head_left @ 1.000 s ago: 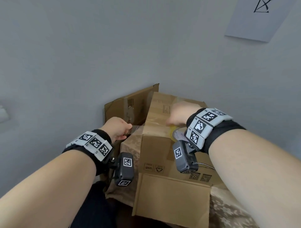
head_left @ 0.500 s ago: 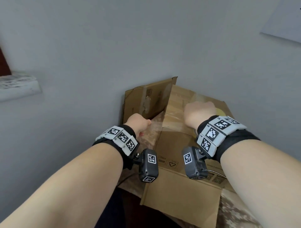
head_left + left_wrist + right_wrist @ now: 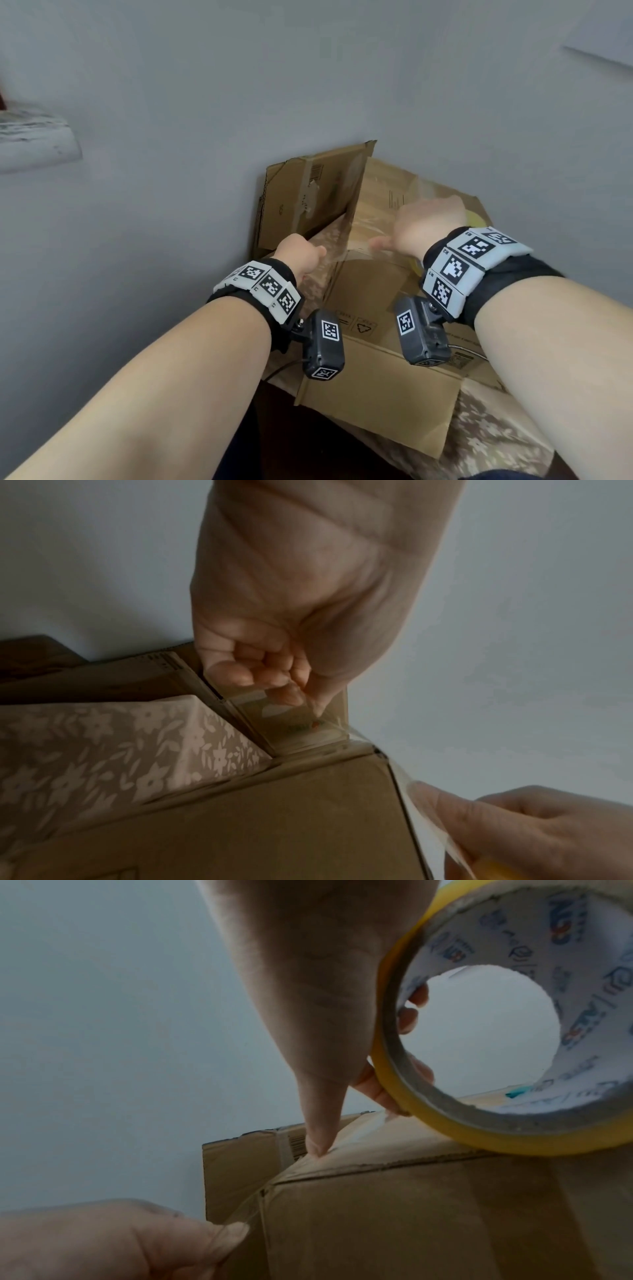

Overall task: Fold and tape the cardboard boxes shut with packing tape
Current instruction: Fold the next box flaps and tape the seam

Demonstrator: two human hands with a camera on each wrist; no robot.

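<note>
A brown cardboard box (image 3: 370,287) stands on a patterned cloth by the wall. A strip of clear packing tape (image 3: 346,236) runs across its top and over the left edge. My left hand (image 3: 301,253) pinches the tape's free end (image 3: 291,704) beside the box's upper left corner. My right hand (image 3: 424,222) holds the yellow tape roll (image 3: 479,1123) on the box top, fingers curled through its core. Its thumb (image 3: 318,1139) stretches out and presses the tape down near the left edge of the box (image 3: 411,1204).
A second cardboard box (image 3: 308,195) leans against the grey wall behind on the left. The near flap (image 3: 376,394) of my box hangs outward toward me. Floral cloth (image 3: 496,428) covers the surface below. A white ledge (image 3: 34,144) juts from the wall at far left.
My right hand has slid back along the box top toward me. Its thumb now reaches out onto the tape. The left hand keeps its hold on the tape end at the left side.
</note>
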